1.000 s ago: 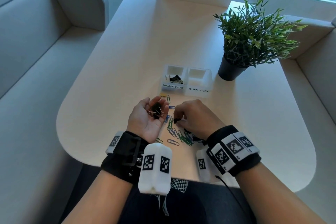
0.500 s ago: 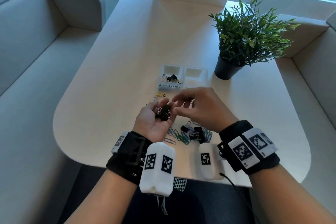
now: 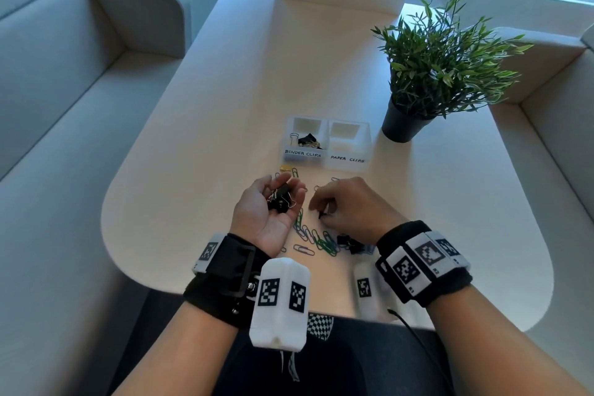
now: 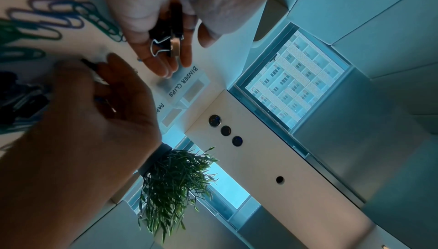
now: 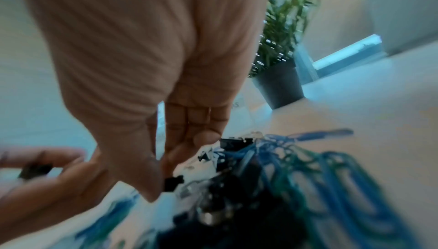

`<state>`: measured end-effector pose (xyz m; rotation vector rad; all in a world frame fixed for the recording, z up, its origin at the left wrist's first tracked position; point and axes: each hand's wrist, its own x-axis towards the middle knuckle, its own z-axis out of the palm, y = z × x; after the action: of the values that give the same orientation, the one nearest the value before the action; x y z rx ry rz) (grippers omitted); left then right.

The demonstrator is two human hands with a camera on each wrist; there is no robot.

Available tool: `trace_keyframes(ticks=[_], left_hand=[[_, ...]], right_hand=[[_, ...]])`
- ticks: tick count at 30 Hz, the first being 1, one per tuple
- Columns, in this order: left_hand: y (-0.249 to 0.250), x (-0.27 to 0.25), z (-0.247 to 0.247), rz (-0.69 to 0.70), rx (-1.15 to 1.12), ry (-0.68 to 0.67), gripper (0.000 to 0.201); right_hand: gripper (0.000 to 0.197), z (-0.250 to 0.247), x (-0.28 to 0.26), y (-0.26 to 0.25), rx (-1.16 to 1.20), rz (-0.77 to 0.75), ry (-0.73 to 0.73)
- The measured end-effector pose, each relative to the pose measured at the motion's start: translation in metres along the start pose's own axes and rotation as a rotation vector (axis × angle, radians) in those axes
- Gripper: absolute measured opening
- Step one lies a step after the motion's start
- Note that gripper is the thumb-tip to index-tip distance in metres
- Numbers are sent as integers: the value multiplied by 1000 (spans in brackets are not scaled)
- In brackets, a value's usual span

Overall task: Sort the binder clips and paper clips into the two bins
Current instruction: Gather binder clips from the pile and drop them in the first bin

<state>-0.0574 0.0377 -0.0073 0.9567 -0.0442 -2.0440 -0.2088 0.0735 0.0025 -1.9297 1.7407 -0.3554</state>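
The table (image 3: 199,145) carries a potted plant (image 3: 440,61) to my right. Ahead stand two joined bins: the bin labelled BINDER CLIPS (image 3: 303,154) holds a few black clips; the bin labelled PAPER CLIPS (image 3: 347,158) sits just beside it. My left hand (image 3: 268,212) lies palm up, fingers loosely cupped around several binder clips (image 3: 281,198). My right hand (image 3: 348,206) pinches one black binder clip (image 3: 321,214) (thumb against fingertips) over the loose paper clips (image 3: 313,236).
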Motion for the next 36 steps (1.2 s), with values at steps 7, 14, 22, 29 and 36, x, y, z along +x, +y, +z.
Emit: trace_keyframes(ticks=[7, 14, 22, 29, 36], left_hand=[[-18, 2, 7, -16, 37, -20, 27], [-11, 7, 6, -53, 3, -59, 26], [-4, 5, 3, -13, 2, -8, 28], [-10, 5, 4, -24, -3, -17, 28], [-16, 6, 7, -128, -48, -36, 34]], right_hand=[[23, -23, 6, -20, 392, -54, 202], [27, -33, 12, 10, 27, 132, 258], [20, -9, 18, 7, -180, 114, 70], [25, -33, 9, -14, 145, 27, 176], [26, -47, -23, 2, 35, 96, 48]])
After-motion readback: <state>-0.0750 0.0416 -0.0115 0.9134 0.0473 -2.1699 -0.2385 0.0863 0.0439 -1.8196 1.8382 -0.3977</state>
